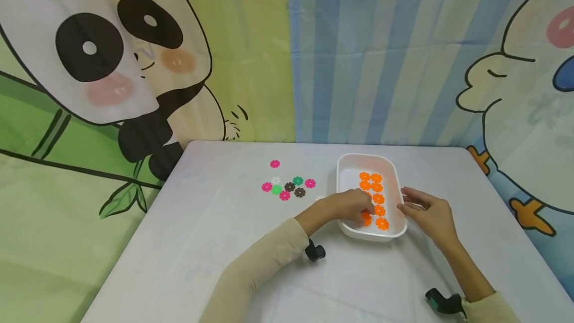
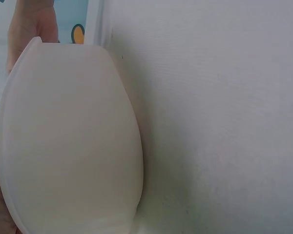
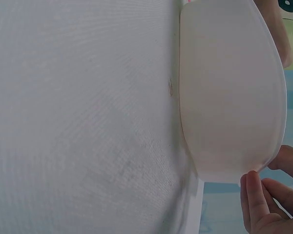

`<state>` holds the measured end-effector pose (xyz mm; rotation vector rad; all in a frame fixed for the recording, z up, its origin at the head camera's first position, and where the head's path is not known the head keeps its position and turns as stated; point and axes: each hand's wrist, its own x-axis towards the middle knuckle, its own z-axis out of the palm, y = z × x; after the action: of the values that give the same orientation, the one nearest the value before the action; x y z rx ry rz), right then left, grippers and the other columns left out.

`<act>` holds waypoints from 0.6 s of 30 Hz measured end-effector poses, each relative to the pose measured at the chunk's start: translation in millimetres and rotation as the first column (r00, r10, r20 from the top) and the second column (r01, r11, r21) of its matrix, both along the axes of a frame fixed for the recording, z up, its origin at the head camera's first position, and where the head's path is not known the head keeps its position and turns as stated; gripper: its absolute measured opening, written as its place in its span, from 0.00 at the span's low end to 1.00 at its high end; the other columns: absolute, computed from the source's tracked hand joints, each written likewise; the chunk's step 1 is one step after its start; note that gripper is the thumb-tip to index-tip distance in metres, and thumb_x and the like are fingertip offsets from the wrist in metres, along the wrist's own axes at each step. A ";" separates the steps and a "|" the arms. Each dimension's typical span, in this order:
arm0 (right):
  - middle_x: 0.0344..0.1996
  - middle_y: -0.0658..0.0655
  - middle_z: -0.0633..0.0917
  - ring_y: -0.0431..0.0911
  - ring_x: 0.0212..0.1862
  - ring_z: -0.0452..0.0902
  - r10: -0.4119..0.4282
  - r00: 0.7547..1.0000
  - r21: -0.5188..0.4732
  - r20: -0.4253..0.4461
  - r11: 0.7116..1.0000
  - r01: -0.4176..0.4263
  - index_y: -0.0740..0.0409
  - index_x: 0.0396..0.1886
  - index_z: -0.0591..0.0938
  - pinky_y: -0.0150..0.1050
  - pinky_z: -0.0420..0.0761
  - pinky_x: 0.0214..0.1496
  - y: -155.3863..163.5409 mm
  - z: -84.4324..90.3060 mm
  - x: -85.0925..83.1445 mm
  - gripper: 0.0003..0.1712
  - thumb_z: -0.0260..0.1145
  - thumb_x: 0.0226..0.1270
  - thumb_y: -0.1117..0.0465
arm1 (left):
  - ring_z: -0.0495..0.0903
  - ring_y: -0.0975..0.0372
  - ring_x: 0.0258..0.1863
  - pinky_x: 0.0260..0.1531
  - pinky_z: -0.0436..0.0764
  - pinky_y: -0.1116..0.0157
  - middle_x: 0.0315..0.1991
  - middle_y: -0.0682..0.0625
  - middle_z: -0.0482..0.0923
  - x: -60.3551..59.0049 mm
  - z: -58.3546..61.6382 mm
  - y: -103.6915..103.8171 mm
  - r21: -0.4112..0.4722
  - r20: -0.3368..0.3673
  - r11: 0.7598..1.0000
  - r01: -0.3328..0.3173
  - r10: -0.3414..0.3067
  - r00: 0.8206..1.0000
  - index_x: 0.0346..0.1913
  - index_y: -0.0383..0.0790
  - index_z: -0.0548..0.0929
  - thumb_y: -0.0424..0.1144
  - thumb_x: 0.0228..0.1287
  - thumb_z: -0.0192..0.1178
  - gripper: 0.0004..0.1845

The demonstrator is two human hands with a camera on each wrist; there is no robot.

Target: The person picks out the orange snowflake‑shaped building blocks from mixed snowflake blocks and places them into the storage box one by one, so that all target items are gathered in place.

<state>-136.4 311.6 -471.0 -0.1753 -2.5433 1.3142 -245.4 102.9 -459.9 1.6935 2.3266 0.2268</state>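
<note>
A white plastic tub [image 1: 347, 166] stands on the table, with several orange flower-shaped pieces [image 1: 378, 199] in two rows on its floor. My left hand [image 1: 352, 205] reaches over the tub's left rim, fingers bent down among the orange pieces and covering part of the left row. I cannot tell whether its fingertips pinch a piece. At the right side of the tub, my right hand [image 1: 430, 216] holds the rim. The right wrist view shows its thumb and fingers [image 3: 256, 197] at the rim's corner. In the left wrist view the tub's outer wall [image 2: 73, 131] hides the left fingertips.
Left of the tub lie loose flower-shaped pieces: pink [image 1: 284, 195], green [image 1: 276, 190], dark brown [image 1: 300, 192] and white [image 1: 275, 180]. The white table [image 1: 202, 243] ends at a back edge against printed curtains [image 1: 381, 54]. Black wrist devices [image 1: 444, 303] hang under both forearms.
</note>
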 end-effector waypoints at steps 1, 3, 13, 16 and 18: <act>0.55 0.64 0.81 0.25 0.44 0.75 0.000 1.000 0.002 -0.002 1.000 0.000 0.65 0.60 0.79 0.20 0.75 0.43 0.0 0.3 0.1 0.32 0.73 0.60 0.53 | 0.72 0.67 0.34 0.37 0.70 0.79 0.32 0.59 0.77 -0.2 -0.9 0.8 -0.007 -0.007 1.000 0.005 -0.005 1.000 0.46 0.47 0.88 0.34 0.57 0.70 0.13; 0.55 0.64 0.81 0.24 0.44 0.75 0.000 1.000 0.003 -0.006 1.000 0.000 0.65 0.60 0.79 0.20 0.75 0.43 -0.1 0.8 0.3 0.31 0.73 0.60 0.54 | 0.71 0.68 0.33 0.36 0.70 0.79 0.31 0.59 0.76 -0.6 -3.0 2.0 -0.018 -0.015 1.000 0.008 -0.009 1.000 0.44 0.47 0.88 0.34 0.57 0.70 0.12; 0.54 0.65 0.82 0.22 0.43 0.74 0.003 1.000 -0.005 -0.030 1.000 -0.003 0.66 0.59 0.79 0.20 0.75 0.43 0.2 -0.6 -0.3 0.31 0.73 0.60 0.55 | 0.73 0.68 0.36 0.41 0.71 0.80 0.34 0.61 0.79 1.7 -4.0 5.3 -0.019 -0.035 1.000 0.000 -0.001 0.999 0.47 0.48 0.88 0.34 0.59 0.69 0.13; 0.54 0.65 0.81 0.22 0.43 0.75 0.002 1.000 -0.013 -0.028 1.000 -0.003 0.66 0.59 0.79 0.20 0.75 0.43 0.1 -0.5 -0.1 0.31 0.74 0.60 0.55 | 0.74 0.69 0.37 0.43 0.70 0.80 0.36 0.61 0.80 3.6 -3.2 5.5 -0.022 -0.032 1.000 -0.008 0.007 0.999 0.48 0.48 0.88 0.35 0.59 0.69 0.14; 0.54 0.66 0.81 0.23 0.43 0.75 0.003 1.000 -0.016 -0.025 1.000 -0.004 0.66 0.59 0.79 0.20 0.76 0.43 0.0 -0.2 0.3 0.31 0.74 0.59 0.55 | 0.74 0.69 0.37 0.43 0.71 0.81 0.36 0.61 0.80 4.5 -2.9 5.1 -0.021 -0.025 1.000 -0.011 0.010 1.000 0.48 0.49 0.88 0.35 0.59 0.70 0.13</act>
<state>-136.1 311.6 -471.2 -0.1566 -2.5140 1.3307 -240.9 108.0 -462.7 1.6839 2.3482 0.1841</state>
